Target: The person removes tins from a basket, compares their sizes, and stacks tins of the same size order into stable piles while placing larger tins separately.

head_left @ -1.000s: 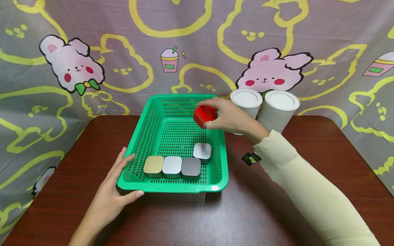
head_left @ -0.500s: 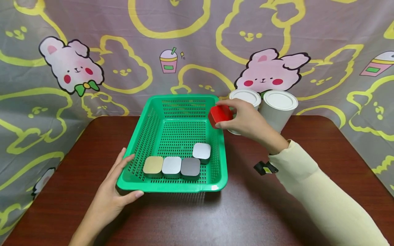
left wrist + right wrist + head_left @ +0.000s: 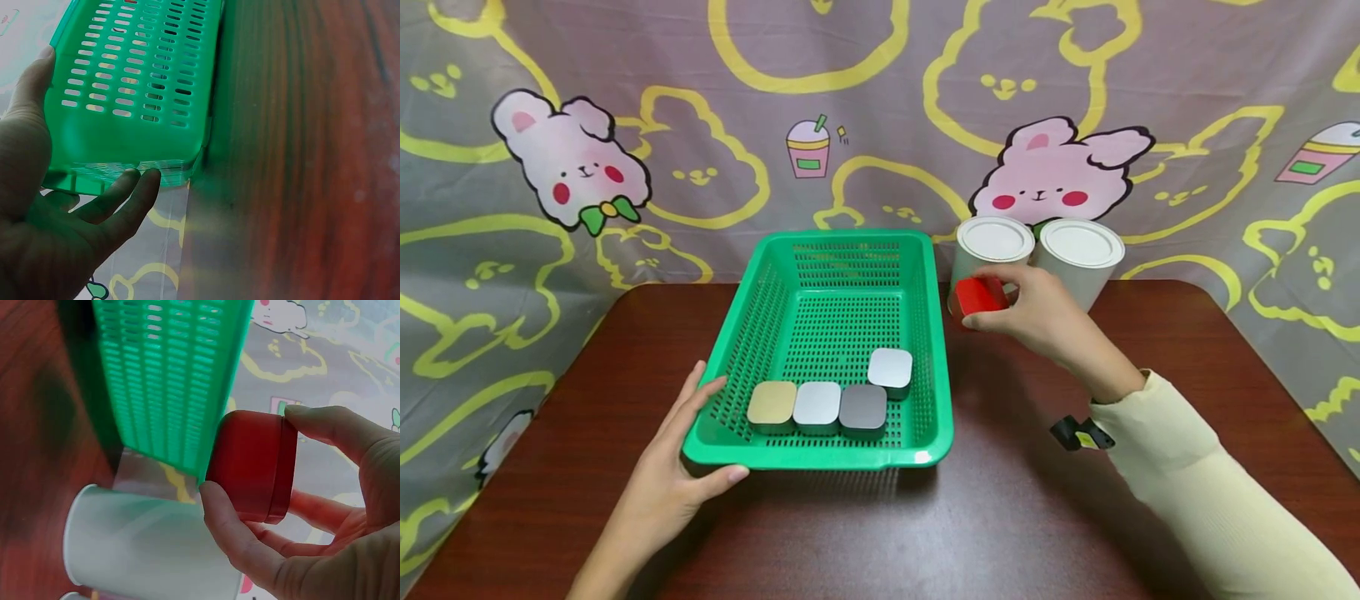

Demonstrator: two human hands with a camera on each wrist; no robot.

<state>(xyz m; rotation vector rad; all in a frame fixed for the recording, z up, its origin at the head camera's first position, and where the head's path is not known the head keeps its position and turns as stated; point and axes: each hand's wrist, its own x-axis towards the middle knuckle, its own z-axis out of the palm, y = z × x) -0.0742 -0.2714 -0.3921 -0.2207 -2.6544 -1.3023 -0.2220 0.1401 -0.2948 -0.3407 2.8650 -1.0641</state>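
A red square tin with rounded corners point(image 3: 978, 301) is pinched between the thumb and fingers of my right hand point(image 3: 1045, 312). In the head view it is just right of the green plastic basket point(image 3: 942, 375), in front of a white can point(image 3: 995, 239). The right wrist view shows the tin point(image 3: 250, 465) held by its edges, with a seam near one end. My left hand point(image 3: 662, 467) holds the basket's near left corner, thumb at the front rim, fingers along the side. Inside the basket lie a gold tin point(image 3: 772, 404), two silver-topped tins point(image 3: 817, 404) and a dark grey tin point(image 3: 862, 407).
A second white can point(image 3: 1081, 244) stands right of the first at the back of the brown table point(image 3: 1000, 500). Behind the table hangs a patterned cloth point(image 3: 865, 100). A small black device point(image 3: 1081, 434) is by the right sleeve.
My right hand has carried the red tin rightward and slightly nearer, from over the basket to beyond its right rim. The left hand and basket have stayed in place.
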